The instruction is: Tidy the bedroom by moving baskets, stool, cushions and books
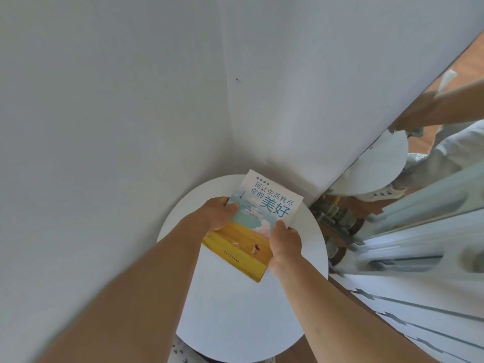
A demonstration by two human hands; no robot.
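Beyond the grip, plain white walls (104,100) meeting in a vertical corner (228,121), with a small dark mark (237,79) just right of it, high above the grip. Right of the grip, a tilted mirror (377,158) reflecting wooden floor (468,61) and a pale sneaker (379,193).

The book (255,221) had a cover that was pale blue-white sky above, with teal Chinese characters and a pink-white cloud, and a golden-yellow field below. The round stool (235,310) top was plain white. The walls (104,100) were plain white, and the floor (468,64) showed warm brown wood.
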